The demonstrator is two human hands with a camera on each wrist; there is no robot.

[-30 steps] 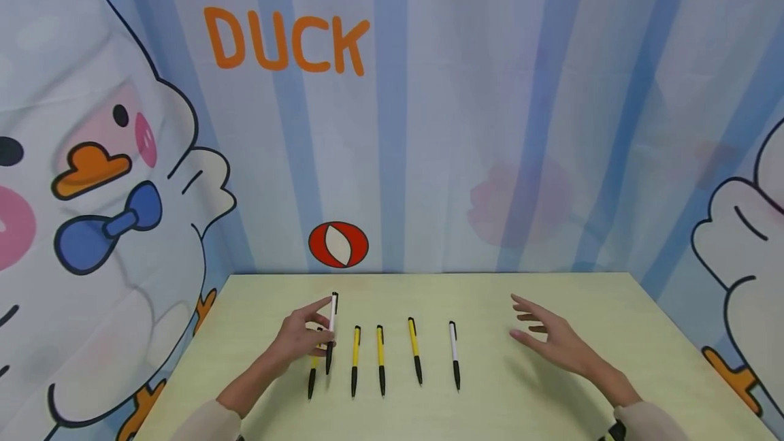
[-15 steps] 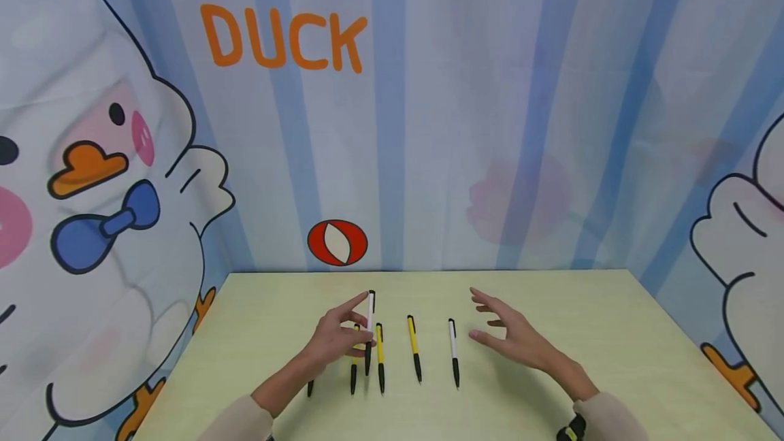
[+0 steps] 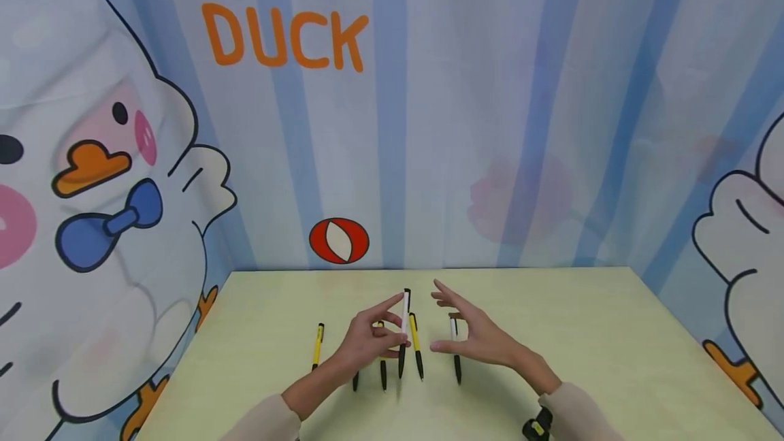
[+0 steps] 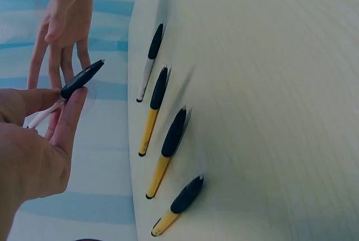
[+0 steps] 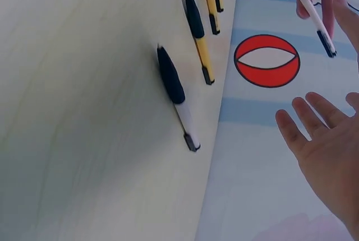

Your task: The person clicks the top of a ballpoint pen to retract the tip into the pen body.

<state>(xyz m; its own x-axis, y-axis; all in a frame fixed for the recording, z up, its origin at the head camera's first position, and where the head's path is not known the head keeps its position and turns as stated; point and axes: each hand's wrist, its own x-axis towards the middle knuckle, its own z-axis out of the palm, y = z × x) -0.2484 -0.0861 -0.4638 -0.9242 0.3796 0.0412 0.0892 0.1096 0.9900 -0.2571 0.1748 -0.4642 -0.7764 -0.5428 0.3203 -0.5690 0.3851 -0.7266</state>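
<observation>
The white pen [image 3: 405,312], pinched by the left hand [image 3: 367,344] above the table [image 3: 569,318], has been carried right; the right hand [image 3: 478,332], wide and unfilled, has been brought left. The carry seems unfinished; four yellow pens [image 3: 417,347] and a second white pen [image 3: 457,369] are left lying below.

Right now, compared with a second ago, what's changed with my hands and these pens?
Your left hand moved right, carrying the white ballpoint pen. Your right hand moved left, so the hands are closer together. Nothing was newly gripped or let go. The four yellow ballpoint pens and the other white ballpoint pen stayed lying on the table.
</observation>
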